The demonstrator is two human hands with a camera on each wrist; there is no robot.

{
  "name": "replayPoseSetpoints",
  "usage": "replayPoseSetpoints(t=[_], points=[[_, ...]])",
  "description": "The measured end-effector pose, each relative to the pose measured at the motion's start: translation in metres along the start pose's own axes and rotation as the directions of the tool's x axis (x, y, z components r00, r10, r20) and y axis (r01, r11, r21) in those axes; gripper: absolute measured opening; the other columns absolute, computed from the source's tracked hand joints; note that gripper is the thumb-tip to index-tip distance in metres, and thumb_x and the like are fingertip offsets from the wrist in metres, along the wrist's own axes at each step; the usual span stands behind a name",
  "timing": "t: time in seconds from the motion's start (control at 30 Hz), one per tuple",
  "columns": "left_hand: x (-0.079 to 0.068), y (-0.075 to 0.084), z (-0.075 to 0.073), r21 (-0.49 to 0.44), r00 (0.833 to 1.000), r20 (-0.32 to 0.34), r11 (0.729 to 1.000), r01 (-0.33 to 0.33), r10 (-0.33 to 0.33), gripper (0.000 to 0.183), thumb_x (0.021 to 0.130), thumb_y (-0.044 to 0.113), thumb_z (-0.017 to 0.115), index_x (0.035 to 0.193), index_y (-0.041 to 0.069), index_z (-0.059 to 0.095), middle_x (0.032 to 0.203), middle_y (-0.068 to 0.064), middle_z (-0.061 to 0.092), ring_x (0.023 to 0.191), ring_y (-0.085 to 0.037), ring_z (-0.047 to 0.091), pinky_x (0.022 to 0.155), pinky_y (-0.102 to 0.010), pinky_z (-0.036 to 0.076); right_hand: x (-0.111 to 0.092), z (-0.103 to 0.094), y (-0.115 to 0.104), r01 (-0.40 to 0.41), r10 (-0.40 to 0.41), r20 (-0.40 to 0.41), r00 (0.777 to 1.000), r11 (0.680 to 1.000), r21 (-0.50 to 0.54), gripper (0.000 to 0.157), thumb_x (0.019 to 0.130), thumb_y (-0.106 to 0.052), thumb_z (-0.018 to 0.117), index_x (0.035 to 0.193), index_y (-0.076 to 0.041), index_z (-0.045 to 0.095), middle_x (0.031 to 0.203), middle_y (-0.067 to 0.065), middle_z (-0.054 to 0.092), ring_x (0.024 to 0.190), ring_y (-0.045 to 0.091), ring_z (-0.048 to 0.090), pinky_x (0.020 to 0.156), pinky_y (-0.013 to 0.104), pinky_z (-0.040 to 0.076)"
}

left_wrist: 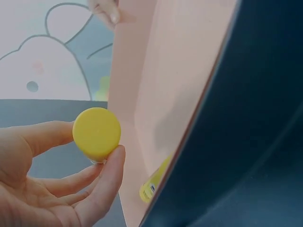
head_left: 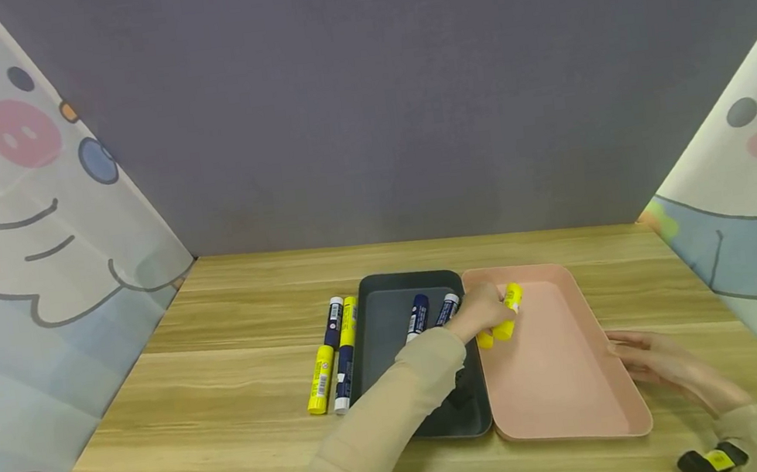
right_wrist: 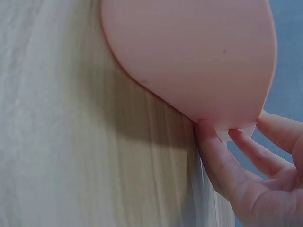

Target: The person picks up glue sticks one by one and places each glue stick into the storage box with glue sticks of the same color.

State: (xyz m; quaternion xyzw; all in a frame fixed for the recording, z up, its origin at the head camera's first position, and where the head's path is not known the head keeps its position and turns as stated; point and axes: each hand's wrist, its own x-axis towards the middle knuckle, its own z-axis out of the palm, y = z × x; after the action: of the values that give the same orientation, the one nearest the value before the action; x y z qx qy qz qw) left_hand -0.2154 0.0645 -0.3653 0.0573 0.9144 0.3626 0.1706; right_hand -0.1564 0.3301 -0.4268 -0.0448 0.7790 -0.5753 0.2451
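My left hand (head_left: 480,310) pinches a yellow glue stick (head_left: 513,297) between thumb and fingers, above the left part of the pink tray (head_left: 556,379). In the left wrist view the stick's round yellow end (left_wrist: 97,134) faces the camera. Another yellow glue stick (left_wrist: 154,185) lies inside the pink tray along its left wall, partly hidden by the rim. My right hand (head_left: 666,363) holds the tray's right side; in the right wrist view the thumb is at the rim and the fingertips (right_wrist: 204,126) touch the outer wall.
Left of the pink tray, a dark tray (head_left: 380,345) holds navy glue sticks (head_left: 418,314), partly covered by my left arm. Further left on the wooden table lie several navy and yellow glue sticks (head_left: 322,380) in two rows. A grey panel (head_left: 392,110) stands behind.
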Motion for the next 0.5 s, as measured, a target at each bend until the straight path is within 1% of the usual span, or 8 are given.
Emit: replayPoseSetpoints(t=[0.1,0.2,0.33,0.37,0.43,0.5], points=[[0.001,0.005,0.002,0.044,1.000,0.021,0.999,-0.006,0.005,0.016,0.078,0.015,0.065,0.075,0.002,0.055,0.063,-0.005,0.053,0.049,-0.016,0.055,0.045,-0.024,0.049,0.000,0.000,-0.001,-0.005,0.004,-0.008,1.000,1.000,-0.027,0.064,0.092,-0.020,0.047,0.130,0.020,0.014,0.119,0.021,0.051,0.089,-0.001,0.057,0.080,0.029,0.048],[0.005,0.007,0.005,0.101,0.999,0.035,0.994,-0.037,0.034,0.018,0.077,0.016,0.065,0.077,0.004,0.051,0.065,-0.005,0.051,0.047,-0.015,0.052,0.041,-0.022,0.046,0.000,0.000,-0.001,-0.007,0.006,-0.005,1.000,0.999,-0.036,0.064,0.092,-0.020,0.046,0.130,0.020,0.013,0.121,0.025,0.048,0.090,0.000,0.057,0.081,0.029,0.048],[0.006,0.012,0.006,0.163,0.996,0.067,0.984,-0.069,0.059,0.016,0.077,0.015,0.063,0.078,0.006,0.050,0.062,-0.004,0.048,0.043,-0.013,0.047,0.037,-0.020,0.041,0.000,0.000,-0.001,-0.012,0.012,0.000,1.000,0.999,-0.032,0.065,0.093,-0.020,0.046,0.130,0.020,0.012,0.121,0.027,0.046,0.090,0.001,0.057,0.081,0.030,0.048],[0.004,0.015,0.005,0.172,0.995,0.080,0.983,-0.069,0.056,0.015,0.078,0.014,0.063,0.077,0.006,0.050,0.061,-0.004,0.048,0.042,-0.014,0.046,0.037,-0.020,0.040,0.000,0.000,-0.001,-0.012,0.012,0.004,1.000,0.999,-0.033,0.065,0.093,-0.021,0.046,0.130,0.020,0.011,0.122,0.028,0.046,0.091,0.001,0.057,0.081,0.030,0.048],[0.002,0.017,0.004,0.187,0.993,0.098,0.978,-0.090,0.073,0.015,0.079,0.013,0.061,0.074,0.007,0.049,0.057,-0.004,0.045,0.039,-0.015,0.042,0.035,-0.020,0.036,0.000,0.000,0.000,-0.010,0.011,0.007,1.000,0.999,-0.031,0.065,0.093,-0.021,0.046,0.130,0.021,0.012,0.122,0.028,0.046,0.091,0.002,0.057,0.081,0.030,0.048],[0.001,0.020,0.004,0.204,0.989,0.109,0.972,-0.117,0.096,0.016,0.079,0.012,0.061,0.071,0.007,0.047,0.054,-0.003,0.041,0.038,-0.015,0.039,0.035,-0.020,0.033,0.000,0.000,-0.001,-0.022,0.022,-0.001,1.000,0.999,-0.028,0.065,0.092,-0.021,0.046,0.130,0.020,0.012,0.121,0.024,0.048,0.091,0.002,0.057,0.081,0.030,0.048]])
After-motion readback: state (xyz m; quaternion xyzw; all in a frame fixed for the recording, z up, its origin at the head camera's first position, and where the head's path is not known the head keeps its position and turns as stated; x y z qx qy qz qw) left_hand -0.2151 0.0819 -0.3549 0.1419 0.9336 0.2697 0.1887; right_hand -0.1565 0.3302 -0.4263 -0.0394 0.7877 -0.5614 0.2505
